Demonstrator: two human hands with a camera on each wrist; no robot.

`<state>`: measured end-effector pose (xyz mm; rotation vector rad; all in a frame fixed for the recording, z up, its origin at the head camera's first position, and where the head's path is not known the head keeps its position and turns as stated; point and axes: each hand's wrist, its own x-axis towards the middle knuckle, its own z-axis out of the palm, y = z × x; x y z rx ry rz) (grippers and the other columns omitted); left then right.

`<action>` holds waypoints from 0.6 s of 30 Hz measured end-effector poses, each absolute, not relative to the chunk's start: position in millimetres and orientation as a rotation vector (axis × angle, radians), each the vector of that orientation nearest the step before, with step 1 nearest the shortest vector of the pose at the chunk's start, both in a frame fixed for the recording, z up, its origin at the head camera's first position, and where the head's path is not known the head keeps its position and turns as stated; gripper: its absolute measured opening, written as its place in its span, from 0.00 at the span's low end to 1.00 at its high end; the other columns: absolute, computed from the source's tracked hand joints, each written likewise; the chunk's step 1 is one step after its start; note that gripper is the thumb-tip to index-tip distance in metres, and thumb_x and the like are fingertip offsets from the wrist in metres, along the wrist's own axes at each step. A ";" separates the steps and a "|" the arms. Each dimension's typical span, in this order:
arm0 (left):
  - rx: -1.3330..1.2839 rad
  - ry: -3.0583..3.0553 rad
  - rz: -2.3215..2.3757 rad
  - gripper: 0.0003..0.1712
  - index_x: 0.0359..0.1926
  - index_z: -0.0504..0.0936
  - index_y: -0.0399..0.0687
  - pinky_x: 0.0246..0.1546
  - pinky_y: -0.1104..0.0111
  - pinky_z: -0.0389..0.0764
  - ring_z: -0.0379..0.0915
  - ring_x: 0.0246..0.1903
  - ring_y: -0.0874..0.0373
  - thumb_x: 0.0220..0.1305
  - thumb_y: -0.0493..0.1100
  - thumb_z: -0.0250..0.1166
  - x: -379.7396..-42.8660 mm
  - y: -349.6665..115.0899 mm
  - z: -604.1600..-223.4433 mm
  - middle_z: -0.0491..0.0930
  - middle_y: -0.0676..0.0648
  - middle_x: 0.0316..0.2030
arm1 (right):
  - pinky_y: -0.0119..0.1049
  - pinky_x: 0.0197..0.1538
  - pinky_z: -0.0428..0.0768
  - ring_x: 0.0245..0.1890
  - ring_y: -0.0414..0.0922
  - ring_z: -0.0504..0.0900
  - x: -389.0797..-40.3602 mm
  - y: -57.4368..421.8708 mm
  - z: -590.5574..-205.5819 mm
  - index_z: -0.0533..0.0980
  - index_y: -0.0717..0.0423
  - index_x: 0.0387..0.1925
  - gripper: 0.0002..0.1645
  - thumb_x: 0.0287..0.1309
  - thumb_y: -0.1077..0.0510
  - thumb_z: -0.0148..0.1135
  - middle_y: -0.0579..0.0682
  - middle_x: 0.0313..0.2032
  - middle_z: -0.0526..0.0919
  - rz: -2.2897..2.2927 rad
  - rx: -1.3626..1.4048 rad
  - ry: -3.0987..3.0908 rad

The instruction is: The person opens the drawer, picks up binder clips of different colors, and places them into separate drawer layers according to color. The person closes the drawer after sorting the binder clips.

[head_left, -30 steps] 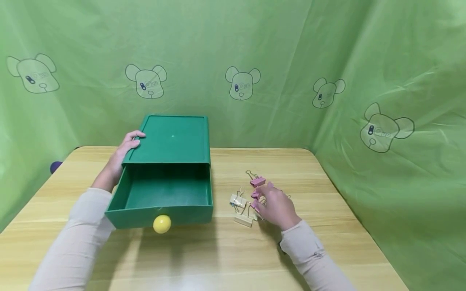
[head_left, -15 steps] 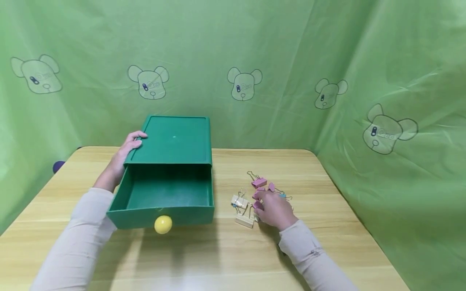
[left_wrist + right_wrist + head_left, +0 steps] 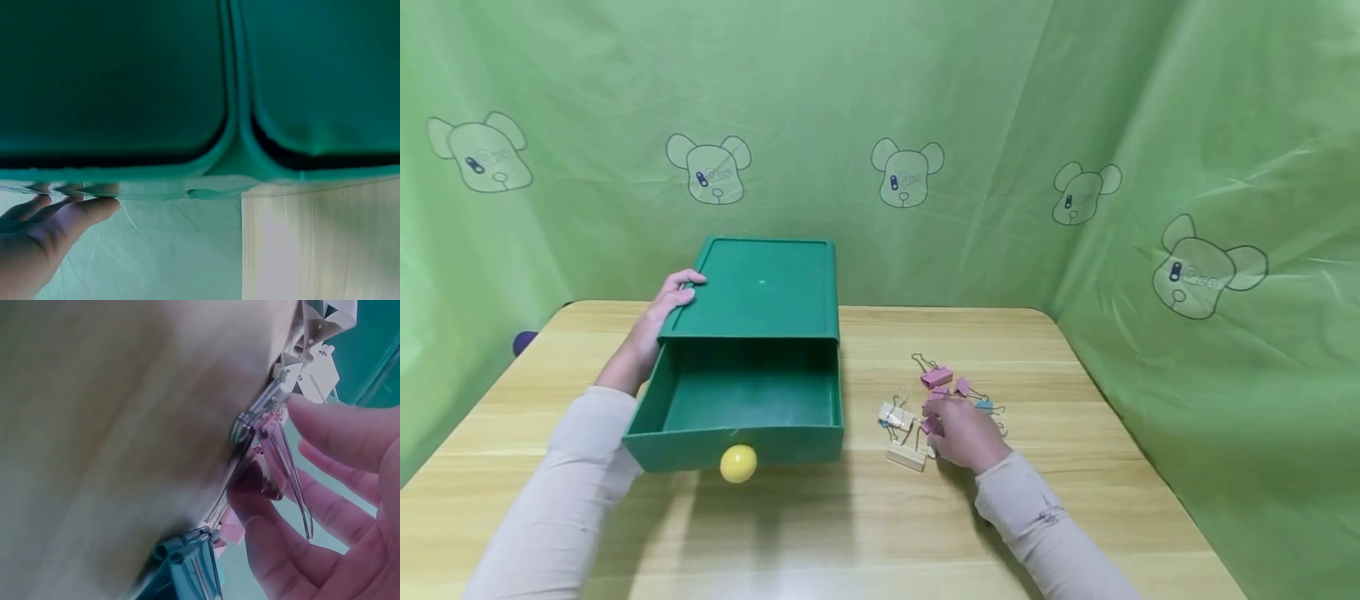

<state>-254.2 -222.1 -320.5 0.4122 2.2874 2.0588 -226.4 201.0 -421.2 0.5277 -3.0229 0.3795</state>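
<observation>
My left hand (image 3: pixel 658 312) rests against the left side of a green drawer box (image 3: pixel 760 283), fingertips over its top edge. In the left wrist view the fingers (image 3: pixel 87 212) lie fairly straight along the box wall. The box's drawer (image 3: pixel 737 446) is pulled out, its inside bare, with a round yellow knob (image 3: pixel 738 463) in front. My right hand (image 3: pixel 966 433) is low among binder clips, pinching a pink binder clip (image 3: pixel 275 450) between thumb and fingers. Another pink binder clip (image 3: pixel 937 377) lies just beyond, and a cream binder clip (image 3: pixel 906 456) lies left of the hand.
A second cream clip (image 3: pixel 895 416) lies nearer the drawer. A blue binder clip (image 3: pixel 984 406) and a small pink clip (image 3: pixel 962 386) lie right of the fingers. Green curtains (image 3: pixel 805 83) stand behind and beside the wooden table (image 3: pixel 880 533). A purple object (image 3: pixel 523 342) shows past the left edge.
My right hand has drawn slightly down and closer round the pink clip, uncovering the blue clip on the right. The left hand and the drawer stay put; the head view shifts slightly.
</observation>
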 end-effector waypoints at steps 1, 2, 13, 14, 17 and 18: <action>0.413 2.288 2.059 0.16 0.55 0.59 0.68 0.55 0.39 0.41 0.33 0.62 0.40 0.69 0.55 0.37 -254.2 -222.1 -320.6 0.35 0.46 0.67 | 0.35 0.32 0.76 0.27 0.39 0.75 -227.0 200.7 -421.3 0.79 0.55 0.39 0.18 0.40 0.62 0.70 0.44 0.28 0.79 0.397 0.533 -3.022; 0.416 2.289 2.059 0.16 0.56 0.59 0.68 0.55 0.39 0.42 0.33 0.62 0.40 0.69 0.55 0.37 -254.2 -222.0 -320.6 0.35 0.46 0.67 | 0.35 0.32 0.76 0.26 0.39 0.75 -227.2 200.4 -421.0 0.79 0.55 0.38 0.17 0.40 0.63 0.70 0.44 0.27 0.79 0.404 0.537 -3.020; 0.414 2.303 2.056 0.16 0.55 0.58 0.68 0.55 0.39 0.42 0.34 0.62 0.41 0.69 0.54 0.36 -251.6 -223.0 -322.5 0.36 0.47 0.67 | 0.34 0.32 0.75 0.24 0.39 0.72 -226.7 200.1 -420.2 0.78 0.56 0.31 0.17 0.34 0.67 0.72 0.44 0.24 0.76 0.470 0.569 -3.055; 0.412 2.304 2.055 0.16 0.55 0.58 0.68 0.55 0.40 0.42 0.34 0.62 0.41 0.69 0.54 0.36 -251.7 -222.8 -322.5 0.36 0.47 0.67 | 0.34 0.31 0.74 0.23 0.39 0.72 -226.6 200.2 -420.4 0.77 0.56 0.30 0.16 0.34 0.67 0.71 0.44 0.23 0.75 0.471 0.575 -3.053; 0.413 2.315 2.044 0.16 0.56 0.58 0.67 0.55 0.40 0.43 0.34 0.62 0.41 0.69 0.54 0.36 -253.0 -222.2 -322.0 0.36 0.46 0.67 | 0.33 0.27 0.72 0.21 0.40 0.69 -226.2 200.5 -420.8 0.77 0.56 0.28 0.14 0.35 0.71 0.68 0.44 0.20 0.73 0.478 0.590 -3.039; 0.412 2.312 2.046 0.16 0.56 0.58 0.67 0.55 0.40 0.43 0.34 0.62 0.41 0.69 0.54 0.36 -253.5 -222.0 -322.0 0.36 0.46 0.66 | 0.32 0.25 0.71 0.20 0.40 0.69 -226.0 200.5 -421.2 0.77 0.56 0.27 0.14 0.34 0.72 0.67 0.44 0.19 0.72 0.481 0.593 -3.042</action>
